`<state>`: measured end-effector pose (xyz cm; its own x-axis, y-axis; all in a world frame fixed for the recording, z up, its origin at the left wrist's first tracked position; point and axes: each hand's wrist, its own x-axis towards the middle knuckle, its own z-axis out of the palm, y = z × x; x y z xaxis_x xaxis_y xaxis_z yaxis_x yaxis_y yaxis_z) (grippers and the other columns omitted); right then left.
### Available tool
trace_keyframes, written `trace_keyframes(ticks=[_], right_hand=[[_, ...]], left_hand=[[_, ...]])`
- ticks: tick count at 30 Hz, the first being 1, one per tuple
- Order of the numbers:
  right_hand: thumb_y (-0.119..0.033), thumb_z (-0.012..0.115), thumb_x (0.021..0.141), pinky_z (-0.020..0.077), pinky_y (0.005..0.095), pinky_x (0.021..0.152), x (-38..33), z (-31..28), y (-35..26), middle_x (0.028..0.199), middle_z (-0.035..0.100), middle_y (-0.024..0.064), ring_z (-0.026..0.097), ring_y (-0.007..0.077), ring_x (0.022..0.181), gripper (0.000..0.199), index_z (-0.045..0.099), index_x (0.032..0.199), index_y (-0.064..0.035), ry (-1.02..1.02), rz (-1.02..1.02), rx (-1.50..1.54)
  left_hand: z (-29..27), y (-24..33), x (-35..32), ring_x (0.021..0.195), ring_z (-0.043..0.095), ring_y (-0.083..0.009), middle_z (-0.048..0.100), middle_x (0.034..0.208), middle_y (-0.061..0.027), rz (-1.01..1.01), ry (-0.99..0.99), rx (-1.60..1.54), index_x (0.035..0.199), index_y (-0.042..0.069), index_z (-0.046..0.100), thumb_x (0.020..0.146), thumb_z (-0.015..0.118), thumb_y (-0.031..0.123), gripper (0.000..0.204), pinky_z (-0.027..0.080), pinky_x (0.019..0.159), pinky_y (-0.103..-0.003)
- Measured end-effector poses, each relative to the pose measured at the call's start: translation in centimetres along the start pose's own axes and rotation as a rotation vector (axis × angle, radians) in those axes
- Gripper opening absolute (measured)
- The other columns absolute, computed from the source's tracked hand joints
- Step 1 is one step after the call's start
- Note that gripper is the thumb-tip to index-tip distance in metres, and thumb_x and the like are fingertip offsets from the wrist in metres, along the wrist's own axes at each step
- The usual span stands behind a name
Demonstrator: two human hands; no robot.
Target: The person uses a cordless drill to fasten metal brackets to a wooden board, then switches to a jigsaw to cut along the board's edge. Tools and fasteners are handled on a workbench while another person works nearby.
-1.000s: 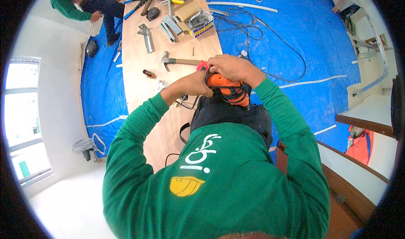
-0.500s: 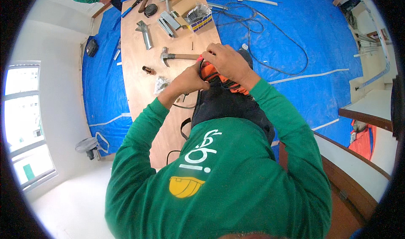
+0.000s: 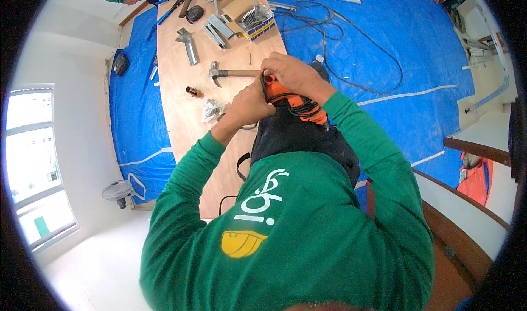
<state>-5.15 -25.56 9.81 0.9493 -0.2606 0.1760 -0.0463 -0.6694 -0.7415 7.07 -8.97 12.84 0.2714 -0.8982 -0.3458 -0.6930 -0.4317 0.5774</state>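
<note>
- Head view: both hands meet over the near edge of the plywood worktop [image 3: 181, 113], on an orange power tool [image 3: 290, 99] wrapped with black cord.
- Right hand [image 3: 293, 72]: grip clamped over the top of the tool; forearm comes in from the lower right, elbow bent, wrist curled inward.
- Left hand [image 3: 250, 103]: grip closed against the tool's left side, thumb up by a small red part at its end; exactly what the fingers pinch I cannot tell.
- Step, as I judge it: handling the tool's cord or front end, tool held just above the lap, not resting on the worktop.
- Next move likely calls for a steady right hold while the left does the fine work.
- Claw hammer [image 3: 230, 73] lies just beyond the hands; a small clear bag [image 3: 211, 109] sits near the left wrist.
</note>
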Motion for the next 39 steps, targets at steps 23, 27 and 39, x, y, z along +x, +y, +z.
trace_keyframes(ticks=[23,27,39], right_hand=[[-0.016,0.059,0.091,0.0577,0.0549,0.084,2.9,2.2,4.5,0.113,0.072,0.0374,0.075,0.0478,0.097,0.041,0.063,0.118,0.0134,-0.330,0.273,-0.042],[-0.012,0.058,0.097,0.0549,0.0574,0.089,-2.0,0.6,-2.5,0.110,0.063,0.0323,0.067,0.0530,0.101,0.027,0.053,0.118,0.0056,0.122,0.229,-0.204],[-0.023,0.069,0.096,0.0489,0.0451,0.083,-10.2,6.0,-6.4,0.104,0.059,0.0098,0.062,0.0274,0.100,0.019,0.067,0.103,-0.0057,0.094,0.211,-0.817]], left_hand=[[0.9,-2.6,1.7,0.122,0.067,-0.0431,0.067,0.132,-0.0279,0.170,-0.040,-0.097,0.144,0.001,0.051,0.068,0.087,0.019,0.086,0.053,0.107,-0.047],[0.4,-4.0,2.9,0.118,0.068,-0.0346,0.070,0.124,-0.0198,0.255,-0.145,-0.279,0.142,0.001,0.052,0.065,0.089,0.011,0.086,0.053,0.106,-0.043],[2.8,-7.9,4.6,0.076,0.074,-0.0135,0.079,0.093,-0.0081,-0.158,-0.618,-0.864,0.116,0.003,0.066,0.080,0.082,0.008,0.039,0.053,0.058,-0.023]])
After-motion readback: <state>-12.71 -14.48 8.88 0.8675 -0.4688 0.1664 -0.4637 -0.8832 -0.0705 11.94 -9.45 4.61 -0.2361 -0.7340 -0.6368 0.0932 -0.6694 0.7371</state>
